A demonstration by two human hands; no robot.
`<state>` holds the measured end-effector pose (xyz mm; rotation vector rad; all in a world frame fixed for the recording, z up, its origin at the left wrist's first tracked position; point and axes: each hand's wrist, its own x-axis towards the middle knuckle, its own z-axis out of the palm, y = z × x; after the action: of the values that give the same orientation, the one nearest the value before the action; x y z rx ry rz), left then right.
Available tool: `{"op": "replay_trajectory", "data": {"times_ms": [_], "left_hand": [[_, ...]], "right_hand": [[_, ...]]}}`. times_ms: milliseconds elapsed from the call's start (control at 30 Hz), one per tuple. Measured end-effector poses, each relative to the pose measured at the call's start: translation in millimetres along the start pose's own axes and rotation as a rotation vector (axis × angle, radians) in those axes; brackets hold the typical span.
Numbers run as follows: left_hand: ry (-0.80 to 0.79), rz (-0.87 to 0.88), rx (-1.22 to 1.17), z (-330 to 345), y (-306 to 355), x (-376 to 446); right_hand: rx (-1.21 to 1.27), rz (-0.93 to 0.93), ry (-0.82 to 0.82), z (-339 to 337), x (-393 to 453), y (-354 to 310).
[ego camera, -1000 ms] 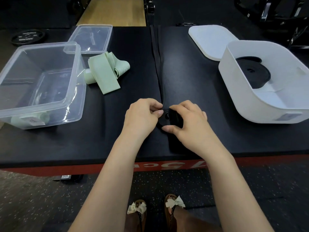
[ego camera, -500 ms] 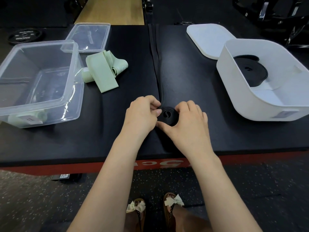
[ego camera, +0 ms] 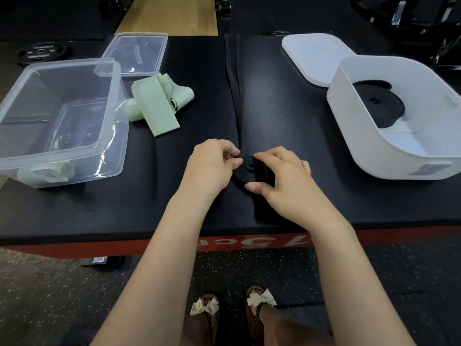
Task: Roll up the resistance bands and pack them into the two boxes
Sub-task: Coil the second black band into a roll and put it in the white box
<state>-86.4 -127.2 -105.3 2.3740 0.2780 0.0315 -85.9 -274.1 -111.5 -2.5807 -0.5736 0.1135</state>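
We are pinching the black band (ego camera: 249, 168) with our left hand (ego camera: 212, 163) and right hand (ego camera: 279, 181), fingers curled around its small coil on the black table (ego camera: 287, 116); it is looking soft and springy, best gripped at the coil's rim; we are counting one more black roll in the white box (ego camera: 389, 148), one loose green band (ego camera: 157, 106), one green roll in the clear box (ego camera: 62, 151), two boxes

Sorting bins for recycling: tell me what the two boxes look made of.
Clear box: looks like transparent rigid plastic, glossy; the table shows through and its walls catch glare. White box: opaque, matte white, smooth rounded corners; probably plastic, though the look leaves it open.
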Motion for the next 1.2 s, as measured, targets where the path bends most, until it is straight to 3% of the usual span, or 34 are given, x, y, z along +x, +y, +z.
{"op": "replay_trajectory", "data": {"times_ms": [333, 900, 1200], "left_hand": [[0.018, 0.0, -0.003, 3.6, 1.9, -0.4], [-0.005, 0.017, 0.002, -3.5, -1.4, -5.4], [0.008, -0.006, -0.002, -0.4, 2.4, -5.9]], "right_hand": [[-0.085, 0.135, 0.256, 20.9, -2.8, -16.0], [-0.033, -0.092, -0.027, 3.7, 1.8, -0.7], [-0.153, 0.135, 0.263, 19.1, -7.5, -15.4]]}}
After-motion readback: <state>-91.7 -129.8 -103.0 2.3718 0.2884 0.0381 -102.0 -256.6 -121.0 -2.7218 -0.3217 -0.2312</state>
